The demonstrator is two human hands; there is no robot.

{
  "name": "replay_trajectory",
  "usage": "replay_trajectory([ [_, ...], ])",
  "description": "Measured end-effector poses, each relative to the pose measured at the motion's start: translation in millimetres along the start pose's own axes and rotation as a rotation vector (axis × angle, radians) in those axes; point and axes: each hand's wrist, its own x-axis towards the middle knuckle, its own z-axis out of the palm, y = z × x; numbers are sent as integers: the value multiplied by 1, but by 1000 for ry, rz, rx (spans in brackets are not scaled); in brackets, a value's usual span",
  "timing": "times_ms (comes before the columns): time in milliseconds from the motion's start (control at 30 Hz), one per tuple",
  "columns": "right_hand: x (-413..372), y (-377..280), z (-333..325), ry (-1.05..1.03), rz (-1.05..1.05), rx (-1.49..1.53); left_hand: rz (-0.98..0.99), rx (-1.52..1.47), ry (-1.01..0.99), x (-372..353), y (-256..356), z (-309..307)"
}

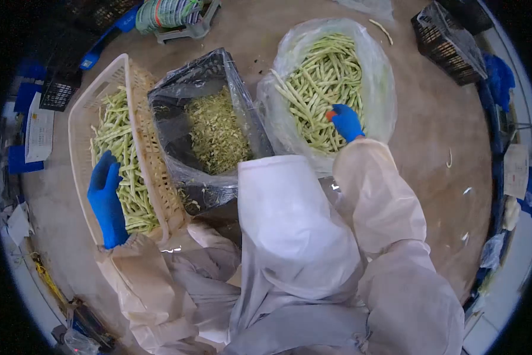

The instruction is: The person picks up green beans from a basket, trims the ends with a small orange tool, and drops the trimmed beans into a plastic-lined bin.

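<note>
The person wears a pale suit and blue gloves and bends over three containers on the floor [437, 136].

The left hand [106, 198] lies at the near left, in a white basket [76, 133] that holds beans [119, 142]. The hand is stretched out flat with its fingers together, pointing to the far side. It rests on top of the beans, close to the basket's left rim, and nothing is closed in it.

The right hand [346, 122] reaches to the far right into a clear bag [379, 77], also full of beans [325, 74]. The hand sits on the near part of that heap with its fingers curled down among the pods. An orange bit [331, 114] shows at the fingertips on its left side; I cannot tell what it is. I also cannot tell whether the fingers pinch a bean.

Between basket and bag stands a black crate [218, 62] lined with plastic film. It holds a heap of short, pale green scraps [215, 133]. Its left side touches the basket, and its right side is just beside the bag.

A second black crate [446, 41] stands at the far right, well apart from the bag. One loose bean [381, 29] lies on the floor beyond the bag, and another [449, 157] lies to the bag's right.
</note>
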Motion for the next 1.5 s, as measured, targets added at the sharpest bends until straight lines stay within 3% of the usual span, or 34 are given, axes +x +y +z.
replay_trajectory([
  [33, -1, 11, 14, -49, 34, -22, 2, 23, -20, -1, -2, 5],
  [133, 15, 18, 78, 216, -235, -148, 10, 97, -74, 3, -7, 15],
  [233, 27, -11, 110, 159, -187, -200, 1, 143, -97, 8, -6, 24],
  [333, 37, -23, 122, 194, -1, -236, -11, 112, -91, 11, -8, 30],
  [367, 40, -21, 122, 260, -26, -213, -23, 128, -96, 11, -10, 31],
  [467, 56, -11, 108, 64, 90, -232, -59, 161, -113, 12, -8, 34],
  [567, 56, -9, 91, 413, 31, -146, -66, 164, -124, 10, -9, 35],
  [700, 65, -9, 70, 428, 121, -344, -36, 170, -129, 8, -14, 33],
  [800, 78, -12, 80, 302, 258, -203, -57, 192, -139, 7, -11, 34],
  [833, 84, -21, 79, 173, 433, -255, -66, 200, -144, 7, -10, 34],
  [933, 92, -37, 91, 254, 472, -290, -99, 148, -124, 5, -3, 39],
  [1033, 104, -42, 110, 486, 521, -628, -84, 165, -163, 9, -13, 43],
  [1100, 116, -32, 109, 368, 443, -612, -114, 192, -148, 8, -12, 43],
  [1133, 121, -10, 95, 302, 401, -619, -76, 213, -184, 18, -16, 54],
  [1200, 127, -23, 125, 242, 256, -461, 194, 203, -264, 15, -19, 50],
  [1233, 128, -18, 121, 257, 246, -432, 444, -21, -446, 22, -14, 58],
  [1300, 135, 3, 122, 258, 270, -380, 576, -253, -704, 26, -7, 63],
  [1333, 137, 9, 122, 254, 276, -364, 59, 250, -78, 9, -13, 54],
  [1500, 137, 14, 120, 230, 299, -312, 26, 186, -137, 4, -13, 46],
])
